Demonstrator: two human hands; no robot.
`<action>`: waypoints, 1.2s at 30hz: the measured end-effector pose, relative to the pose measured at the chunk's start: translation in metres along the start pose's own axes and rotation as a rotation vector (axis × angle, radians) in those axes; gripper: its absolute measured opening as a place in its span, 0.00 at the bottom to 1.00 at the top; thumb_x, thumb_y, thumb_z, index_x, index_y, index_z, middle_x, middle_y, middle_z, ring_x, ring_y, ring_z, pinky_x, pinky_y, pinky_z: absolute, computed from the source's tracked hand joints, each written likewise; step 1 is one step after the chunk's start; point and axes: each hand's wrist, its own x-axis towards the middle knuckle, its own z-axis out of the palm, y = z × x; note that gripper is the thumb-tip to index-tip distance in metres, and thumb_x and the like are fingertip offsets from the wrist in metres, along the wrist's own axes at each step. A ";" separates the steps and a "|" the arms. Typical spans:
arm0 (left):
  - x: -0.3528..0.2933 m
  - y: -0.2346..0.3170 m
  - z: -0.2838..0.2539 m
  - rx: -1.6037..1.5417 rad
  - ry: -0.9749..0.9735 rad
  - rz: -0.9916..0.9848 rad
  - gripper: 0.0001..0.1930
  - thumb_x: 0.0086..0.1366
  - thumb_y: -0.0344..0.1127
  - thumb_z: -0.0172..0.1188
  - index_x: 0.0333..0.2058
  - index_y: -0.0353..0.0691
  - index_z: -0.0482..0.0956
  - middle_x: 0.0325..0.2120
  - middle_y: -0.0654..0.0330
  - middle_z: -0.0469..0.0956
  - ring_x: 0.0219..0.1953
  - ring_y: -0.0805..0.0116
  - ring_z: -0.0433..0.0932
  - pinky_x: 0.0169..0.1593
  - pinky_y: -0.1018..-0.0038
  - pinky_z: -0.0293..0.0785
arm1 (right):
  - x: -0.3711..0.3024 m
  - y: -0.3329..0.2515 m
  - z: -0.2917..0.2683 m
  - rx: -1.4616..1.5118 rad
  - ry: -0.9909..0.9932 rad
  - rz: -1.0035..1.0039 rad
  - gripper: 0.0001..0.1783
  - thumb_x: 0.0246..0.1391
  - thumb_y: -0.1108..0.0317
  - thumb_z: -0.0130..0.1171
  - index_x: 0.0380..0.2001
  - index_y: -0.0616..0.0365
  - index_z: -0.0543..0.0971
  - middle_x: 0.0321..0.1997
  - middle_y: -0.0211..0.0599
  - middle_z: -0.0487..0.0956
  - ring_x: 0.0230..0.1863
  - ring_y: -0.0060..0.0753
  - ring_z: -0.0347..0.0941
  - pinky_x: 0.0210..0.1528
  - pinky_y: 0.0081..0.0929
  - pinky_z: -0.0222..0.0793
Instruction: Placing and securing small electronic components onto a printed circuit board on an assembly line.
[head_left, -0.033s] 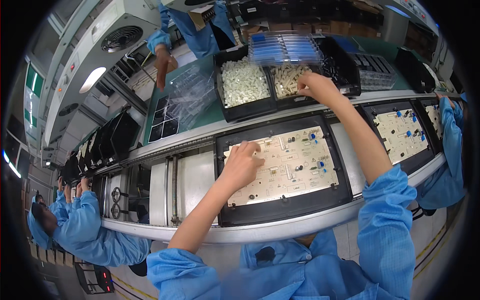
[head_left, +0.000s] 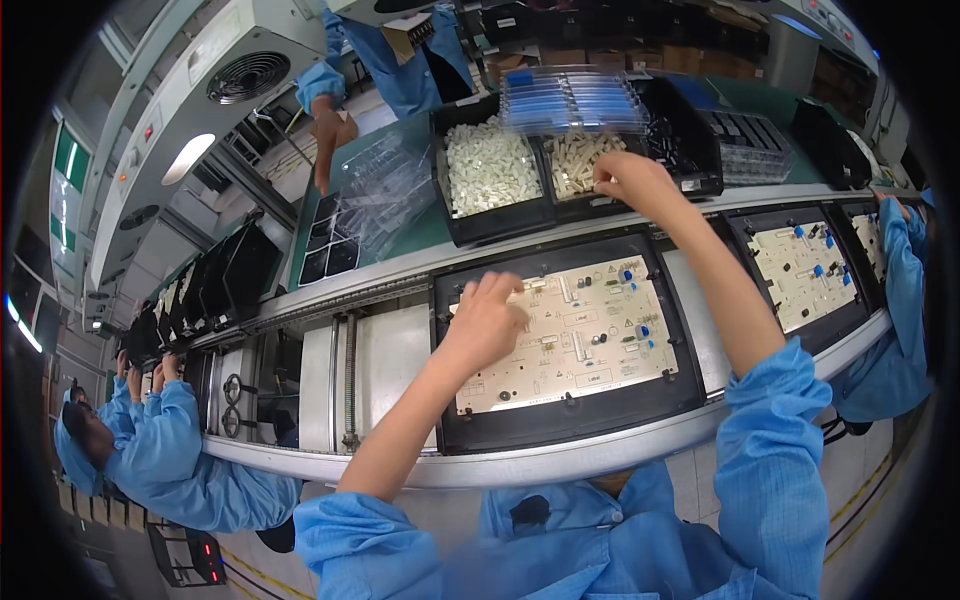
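With few blue and black parts on the beige circuit board point(head_left: 580, 335), the left hand point(head_left: 487, 322) pressed there clenched, the right hand point(head_left: 630, 180) curled into the black bin of cream connectors point(head_left: 575, 165), its grasp hidden.

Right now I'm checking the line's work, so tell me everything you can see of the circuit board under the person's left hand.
The circuit board is a pale beige rectangular panel with fine printed markings, lying flat in a black carrier tray on the conveyor. A few blue parts, small dark round ones and white connectors stand on it. The left hand rests on its upper left corner, fingers curled onto it. Nothing else touches it.
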 end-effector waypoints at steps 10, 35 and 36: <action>0.128 -0.112 0.007 0.198 0.198 -0.180 0.10 0.54 0.23 0.52 0.33 0.36 0.79 0.36 0.51 0.76 0.43 0.52 0.75 0.45 0.62 0.74 | -0.054 -0.084 0.034 0.400 -0.117 -0.158 0.06 0.48 0.74 0.59 0.31 0.61 0.78 0.30 0.38 0.75 0.30 0.35 0.74 0.34 0.29 0.69; -0.051 0.024 -0.002 -0.786 0.189 -0.341 0.07 0.55 0.25 0.63 0.34 0.36 0.82 0.36 0.59 0.78 0.35 0.74 0.77 0.37 0.79 0.74 | -0.089 -0.117 0.063 0.188 -0.257 -0.232 0.11 0.42 0.66 0.62 0.33 0.51 0.79 0.34 0.34 0.78 0.40 0.40 0.74 0.38 0.35 0.71; -0.055 0.036 -0.002 -0.792 0.145 -0.382 0.08 0.53 0.24 0.63 0.34 0.37 0.82 0.35 0.57 0.79 0.37 0.70 0.77 0.38 0.77 0.74 | -0.088 -0.112 0.062 0.216 -0.216 -0.221 0.12 0.41 0.66 0.63 0.34 0.51 0.79 0.34 0.34 0.78 0.41 0.40 0.74 0.39 0.35 0.71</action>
